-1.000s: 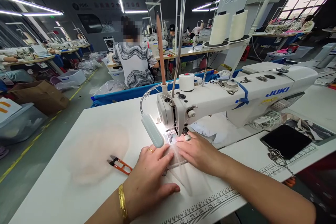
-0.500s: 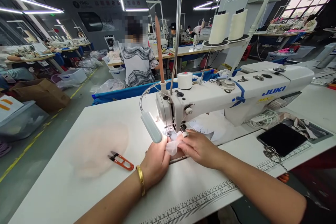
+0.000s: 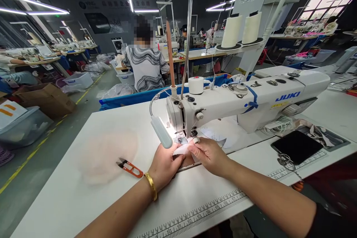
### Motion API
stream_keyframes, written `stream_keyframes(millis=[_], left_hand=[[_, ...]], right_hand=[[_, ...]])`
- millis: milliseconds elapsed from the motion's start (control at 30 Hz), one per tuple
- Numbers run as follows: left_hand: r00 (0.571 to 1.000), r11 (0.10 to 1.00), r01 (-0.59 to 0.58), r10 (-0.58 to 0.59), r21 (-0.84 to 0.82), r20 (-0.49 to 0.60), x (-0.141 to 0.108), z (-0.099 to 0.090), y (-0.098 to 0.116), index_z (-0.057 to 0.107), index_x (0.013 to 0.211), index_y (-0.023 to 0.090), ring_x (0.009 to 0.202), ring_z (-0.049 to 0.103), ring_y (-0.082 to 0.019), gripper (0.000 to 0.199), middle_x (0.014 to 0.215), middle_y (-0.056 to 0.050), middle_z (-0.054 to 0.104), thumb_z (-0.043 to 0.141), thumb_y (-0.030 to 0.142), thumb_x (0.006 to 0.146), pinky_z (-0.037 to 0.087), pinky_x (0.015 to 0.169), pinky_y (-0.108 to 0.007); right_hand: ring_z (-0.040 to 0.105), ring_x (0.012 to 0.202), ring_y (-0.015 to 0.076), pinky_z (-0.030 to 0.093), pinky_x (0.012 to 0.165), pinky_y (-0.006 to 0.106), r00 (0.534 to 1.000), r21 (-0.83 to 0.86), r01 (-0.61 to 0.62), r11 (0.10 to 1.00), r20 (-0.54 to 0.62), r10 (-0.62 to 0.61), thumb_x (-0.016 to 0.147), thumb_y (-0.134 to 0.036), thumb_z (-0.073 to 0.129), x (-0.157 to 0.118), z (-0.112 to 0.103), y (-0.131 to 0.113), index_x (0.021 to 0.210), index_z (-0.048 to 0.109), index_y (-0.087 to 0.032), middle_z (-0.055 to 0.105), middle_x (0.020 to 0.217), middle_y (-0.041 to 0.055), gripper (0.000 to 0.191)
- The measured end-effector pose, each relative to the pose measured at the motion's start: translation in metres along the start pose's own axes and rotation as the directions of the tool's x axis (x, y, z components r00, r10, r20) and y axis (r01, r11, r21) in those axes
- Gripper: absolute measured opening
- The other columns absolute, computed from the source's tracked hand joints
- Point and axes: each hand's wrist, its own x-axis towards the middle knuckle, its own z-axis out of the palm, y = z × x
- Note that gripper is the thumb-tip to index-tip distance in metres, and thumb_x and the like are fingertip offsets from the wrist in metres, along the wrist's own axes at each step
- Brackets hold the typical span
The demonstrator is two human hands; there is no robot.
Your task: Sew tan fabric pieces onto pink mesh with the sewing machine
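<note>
A small piece of thin white fabric is stretched between my hands, just in front of the needle area of a white sewing machine. My left hand, with a gold bangle at the wrist, is closed on its left end. On the right, my right hand pinches the other end between thumb and fingers. A lit grey lamp hangs over the left fingers. The presser foot is partly hidden behind the lamp and my fingers.
Orange thread snips lie left of my left hand, beside sheer pale pink fabric. A black tablet-like slab and a coiled cable lie at the right. A ruler strip runs along the front edge. A co-worker sits beyond.
The fabric was bunched between my fingers and is now drawn into a flatter, straighter strip. My left hand has turned slightly, its thumb now lower along the fabric. The view shifted a little.
</note>
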Motion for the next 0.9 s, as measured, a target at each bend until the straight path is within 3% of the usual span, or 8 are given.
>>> stream_keyframes(millis=[267, 400, 500, 633, 767, 900], left_hand=[[0.998, 0.998, -0.067, 0.067, -0.023, 0.006, -0.001, 0.0, -0.003, 0.056, 0.066, 0.021, 0.066, 0.055, -0.016, 0.028, 0.072, 0.0, 0.059, 0.06, 0.021, 0.093, 0.042, 0.062, -0.028], [0.991, 0.991, -0.132, 0.132, -0.025, -0.015, -0.001, -0.002, -0.002, 0.056, 0.065, 0.02, 0.066, 0.053, -0.015, 0.03, 0.068, 0.0, 0.056, 0.059, 0.019, 0.095, 0.04, 0.062, -0.028], [0.973, 0.973, -0.23, 0.23, 0.023, -0.008, -0.007, -0.004, -0.001, 0.062, 0.066, 0.02, 0.07, 0.054, -0.016, 0.033, 0.072, -0.002, 0.06, 0.058, 0.023, 0.098, 0.04, 0.064, -0.029], [0.93, 0.926, -0.367, 0.363, 0.093, 0.053, -0.023, -0.005, 0.003, 0.073, 0.082, 0.023, 0.083, 0.063, -0.019, 0.024, 0.087, -0.003, 0.072, 0.057, 0.018, 0.099, 0.043, 0.078, -0.035], [0.933, 0.924, -0.358, 0.348, 0.133, 0.094, -0.035, -0.006, 0.009, 0.074, 0.094, 0.025, 0.084, 0.066, -0.019, 0.022, 0.09, 0.0, 0.076, 0.055, 0.014, 0.099, 0.041, 0.082, -0.039], [0.932, 0.923, -0.359, 0.348, 0.141, 0.098, -0.035, -0.008, 0.009, 0.074, 0.096, 0.024, 0.082, 0.066, -0.018, 0.022, 0.093, 0.001, 0.077, 0.055, 0.016, 0.101, 0.039, 0.082, -0.039]], right_hand=[[0.063, 0.076, 0.0175, 0.045, 0.073, 0.029, 1.0, 0.039, -0.005, 0.999, 0.008, 0.005, 0.11, -0.042, 0.039, 0.0, 0.0, -0.002, 0.082, 0.069, -0.022, 0.069, 0.08, 0.0016, 0.046], [0.058, 0.073, 0.0178, 0.043, 0.071, 0.03, 0.999, -0.039, -0.007, 0.999, 0.038, 0.008, 0.111, -0.046, 0.034, 0.0, -0.002, 0.001, 0.078, 0.066, -0.021, 0.065, 0.075, 0.0024, 0.052], [0.052, 0.068, 0.0169, 0.038, 0.069, 0.03, 0.981, -0.094, 0.115, 0.989, 0.168, -0.098, 0.112, -0.047, 0.03, 0.0, -0.008, 0.003, 0.073, 0.058, -0.02, 0.06, 0.069, 0.0008, 0.055], [0.052, 0.072, 0.0162, 0.037, 0.077, 0.031, 0.868, -0.053, 0.285, 0.957, 0.439, -0.234, 0.11, -0.046, 0.042, -0.002, -0.018, 0.001, 0.077, 0.057, -0.02, 0.061, 0.073, -0.0006, 0.045], [0.048, 0.069, 0.0142, 0.035, 0.078, 0.031, 0.841, -0.087, 0.258, 0.962, 0.511, -0.179, 0.101, -0.042, 0.063, -0.003, -0.023, -0.003, 0.074, 0.053, -0.019, 0.058, 0.069, -0.0039, 0.037], [0.047, 0.068, 0.0135, 0.033, 0.076, 0.031, 0.835, -0.14, 0.249, 0.958, 0.532, -0.139, 0.098, -0.038, 0.069, -0.002, -0.023, -0.004, 0.071, 0.051, -0.019, 0.056, 0.067, -0.0049, 0.038]])
